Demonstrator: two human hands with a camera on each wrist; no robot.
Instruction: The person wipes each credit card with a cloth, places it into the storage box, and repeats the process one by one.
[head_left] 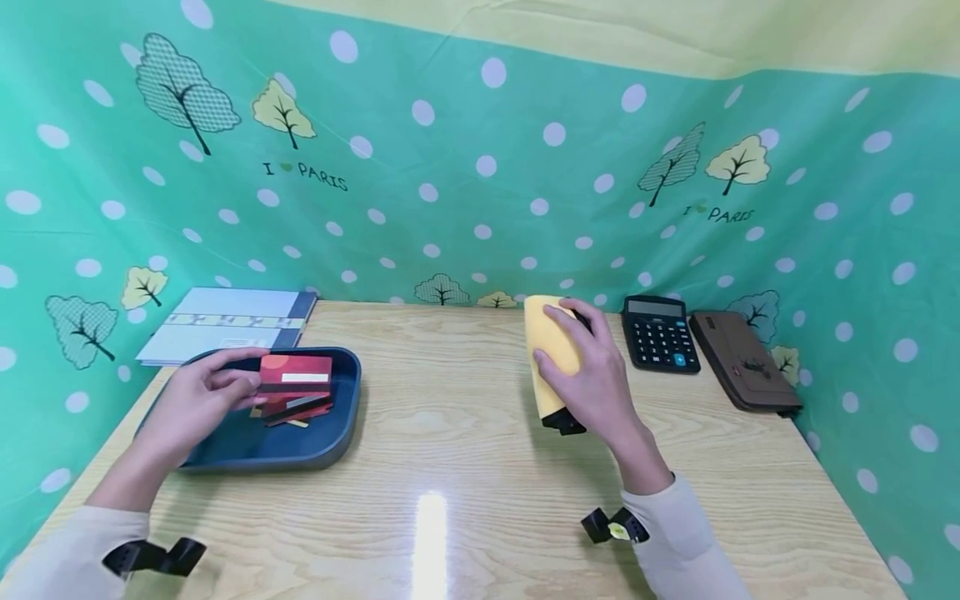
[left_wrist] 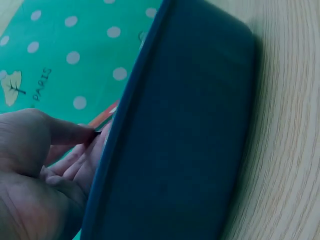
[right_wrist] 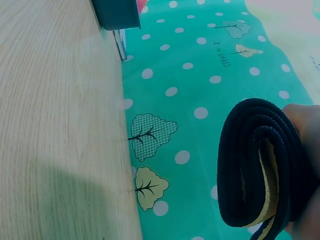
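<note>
My left hand (head_left: 197, 402) pinches a red bank-type card (head_left: 300, 365) between thumb and fingers, over the blue tray (head_left: 273, 461). Under that card, several more cards (head_left: 298, 408) lie overlapping in the tray. The left wrist view is largely filled by the tray's outer wall (left_wrist: 185, 125), which hides most of the card. To the right, my right hand (head_left: 596, 375) grips a rolled yellow-and-black cloth (head_left: 547, 333), held above the table. Its coiled black layers (right_wrist: 235, 165) with yellow between them show end-on in the right wrist view.
Behind the tray lies a pale blue folder-like stack (head_left: 232, 312). A black calculator (head_left: 660, 337) and a brown zip pouch (head_left: 746, 362) lie at the back right of the wooden table (head_left: 465, 425). A green dotted curtain (head_left: 480, 183) borders the table at the back and sides.
</note>
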